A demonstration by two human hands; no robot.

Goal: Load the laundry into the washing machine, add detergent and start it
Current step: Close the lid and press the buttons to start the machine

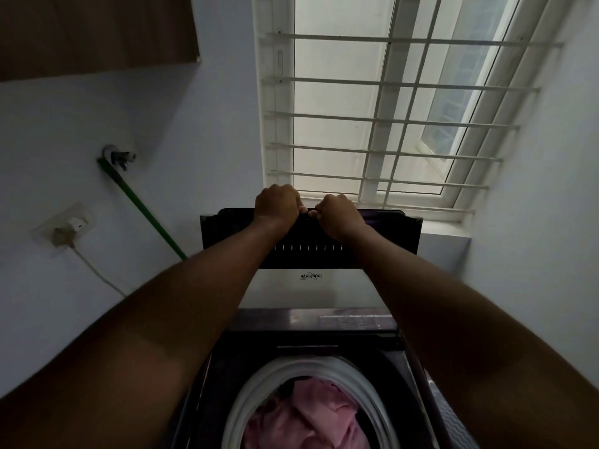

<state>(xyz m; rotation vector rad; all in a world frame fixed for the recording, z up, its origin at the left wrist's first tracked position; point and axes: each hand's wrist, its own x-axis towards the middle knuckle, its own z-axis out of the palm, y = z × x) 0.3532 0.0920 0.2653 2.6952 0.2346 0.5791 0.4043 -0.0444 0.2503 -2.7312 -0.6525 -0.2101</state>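
Note:
A top-loading washing machine stands below me with its lid raised upright against the window sill. My left hand and my right hand both grip the lid's top edge, side by side, fingers curled over it. Pink laundry lies inside the white-rimmed drum. The control panel runs across the back of the machine. No detergent shows in view.
A barred window fills the wall behind the machine. On the left wall sit a tap with a green hose and a socket with a plug. A wooden cabinet hangs top left.

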